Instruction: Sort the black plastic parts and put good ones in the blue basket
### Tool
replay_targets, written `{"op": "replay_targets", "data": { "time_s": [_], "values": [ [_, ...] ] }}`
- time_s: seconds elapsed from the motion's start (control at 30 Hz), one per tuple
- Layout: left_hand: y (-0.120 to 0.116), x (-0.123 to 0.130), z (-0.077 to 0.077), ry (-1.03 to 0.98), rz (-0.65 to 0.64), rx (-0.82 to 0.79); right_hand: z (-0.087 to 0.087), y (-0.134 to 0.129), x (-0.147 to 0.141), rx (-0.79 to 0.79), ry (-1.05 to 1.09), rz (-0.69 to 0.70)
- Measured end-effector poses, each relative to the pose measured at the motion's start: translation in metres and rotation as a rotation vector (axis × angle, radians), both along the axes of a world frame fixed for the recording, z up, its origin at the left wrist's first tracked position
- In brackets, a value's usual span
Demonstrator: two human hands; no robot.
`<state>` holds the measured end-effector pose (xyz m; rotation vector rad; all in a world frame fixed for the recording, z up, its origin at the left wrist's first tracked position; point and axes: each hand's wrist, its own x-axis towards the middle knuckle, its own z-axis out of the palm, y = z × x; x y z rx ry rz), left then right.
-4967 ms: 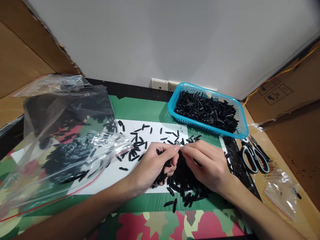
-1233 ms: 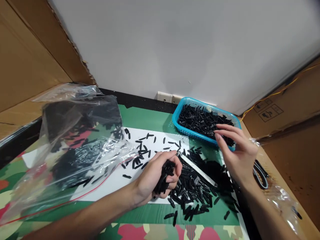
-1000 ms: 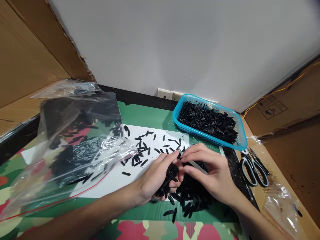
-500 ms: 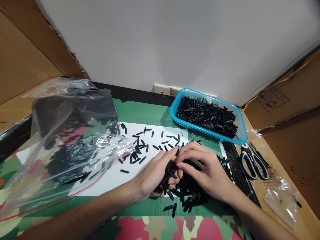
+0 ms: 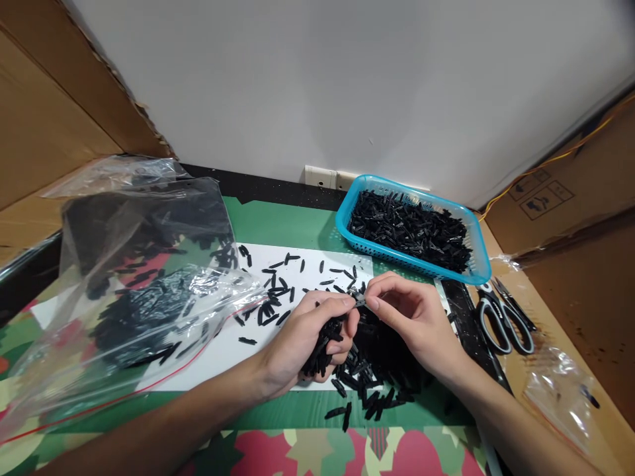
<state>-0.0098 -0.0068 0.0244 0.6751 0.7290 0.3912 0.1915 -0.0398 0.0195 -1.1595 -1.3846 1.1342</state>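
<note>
Left hand (image 5: 307,334) cupped, fingers curled round a bunch of black pieces (image 5: 325,344); right hand (image 5: 411,317) pinching one small piece (image 5: 359,301) at its fingertips, beside left thumb.

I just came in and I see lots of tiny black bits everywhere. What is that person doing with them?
A person sits at a table with a heap of small black plastic pieces. The left hand grips a bunch of them. The right hand pinches one single piece at its fingertips, right against the left thumb. A blue basket at the back is full of the same pieces, a clear plastic bag on the left holds more, and scissors lie to the right.
</note>
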Motion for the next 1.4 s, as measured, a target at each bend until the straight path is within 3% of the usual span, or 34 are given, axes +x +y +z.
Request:
{"op": "replay_targets", "data": {
  "time_s": [0.4,0.7,0.87,1.0,1.13,1.23,1.33,1.4],
  "values": [
    [-0.002,0.003,-0.002,-0.025,-0.007,0.167,0.004,-0.004,-0.005,-0.118,0.149,0.091],
    [-0.003,0.003,0.002,0.053,-0.036,0.294,0.005,-0.004,-0.005,-0.151,0.157,0.034],
    [-0.004,0.003,0.004,0.055,-0.006,0.276,0.007,-0.001,-0.004,-0.22,0.181,0.026],
    [-0.002,0.003,0.004,-0.004,0.018,0.245,0.009,-0.001,-0.005,-0.178,0.185,0.053],
    [-0.001,0.003,0.003,-0.019,0.012,0.233,0.01,-0.007,-0.003,-0.014,0.014,0.047],
    [-0.002,0.002,0.001,-0.022,-0.014,0.215,0.012,-0.008,0.012,0.358,-0.354,-0.049],
    [-0.004,0.002,-0.002,-0.051,-0.031,0.156,0.012,0.002,0.039,0.751,-0.74,-0.293],
    [-0.004,0.001,-0.003,-0.058,-0.058,0.09,0.013,0.01,0.055,0.76,-0.942,-0.502]
  ]
}}
